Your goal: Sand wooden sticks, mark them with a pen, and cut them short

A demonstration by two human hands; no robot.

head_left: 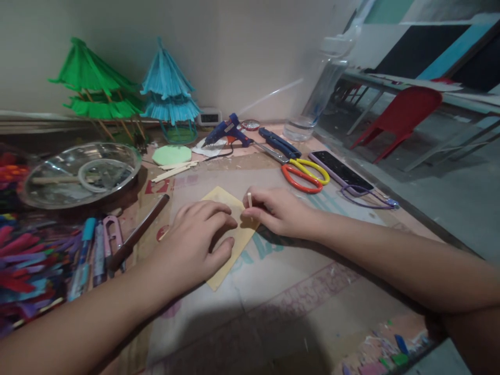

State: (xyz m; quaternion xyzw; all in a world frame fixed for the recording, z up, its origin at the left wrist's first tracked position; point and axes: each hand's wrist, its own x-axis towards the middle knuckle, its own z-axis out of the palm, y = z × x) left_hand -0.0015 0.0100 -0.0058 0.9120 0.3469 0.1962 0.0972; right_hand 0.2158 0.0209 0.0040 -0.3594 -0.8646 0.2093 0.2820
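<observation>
Nearest the camera, the left forearm (89,325) enters from the near left corner; the right forearm (390,260) enters from the right. The left hand (199,234) lies palm down over the left part of the paper (241,234), fingers loosely bent and thumb spread from the forefinger. No object shows in its grip; the space beneath the palm is hidden. The right hand (273,211) pinches a short stick (250,199) upright between thumb and forefinger, at the paper's right corner. The remaining fingers are curled.

Step in hand, as judged: placement of the stick relative to the paper, with the left hand steadying. The next move calls for a firm pinch, a flat paper and a clear view of the stick's lower end, which the thumb hides.

The paper rests on a printed sheet (312,302). To the far right of the hands are scissors (300,179), a cutter (279,143) and a phone (341,169). Beyond the paper, at far left, are spare sticks (174,171), a green disc (172,154) and a glue gun (228,133). To the left are pens (88,234) and a bowl (135,161). Farther back stand a green model (94,78) and a blue model (167,78), both tiered.
</observation>
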